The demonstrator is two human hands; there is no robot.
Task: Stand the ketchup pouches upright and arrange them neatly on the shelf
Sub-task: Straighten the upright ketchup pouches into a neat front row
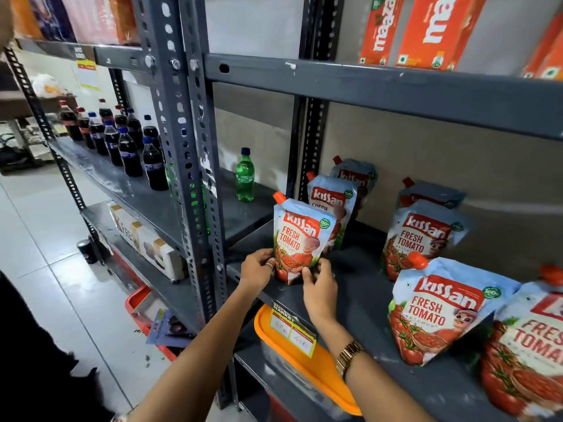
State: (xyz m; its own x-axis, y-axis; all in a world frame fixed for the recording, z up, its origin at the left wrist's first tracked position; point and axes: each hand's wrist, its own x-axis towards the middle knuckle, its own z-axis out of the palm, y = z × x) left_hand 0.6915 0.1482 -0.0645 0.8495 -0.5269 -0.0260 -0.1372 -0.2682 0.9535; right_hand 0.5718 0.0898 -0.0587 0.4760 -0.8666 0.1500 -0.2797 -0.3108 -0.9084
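Observation:
A Kissan ketchup pouch with an orange cap stands upright at the front left of the grey shelf. My left hand grips its lower left edge and my right hand grips its lower right corner. Two more pouches stand in a row behind it. To the right, a second row has a pouch with another behind it. Nearer the front, a pouch leans tilted, and one more pouch sits at the right edge.
A green bottle stands on the adjoining shelf to the left, past the perforated grey upright. Dark cola bottles line the left shelf. Orange Maaza cartons sit on the shelf above. An orange-lidded tub is below, behind a price tag.

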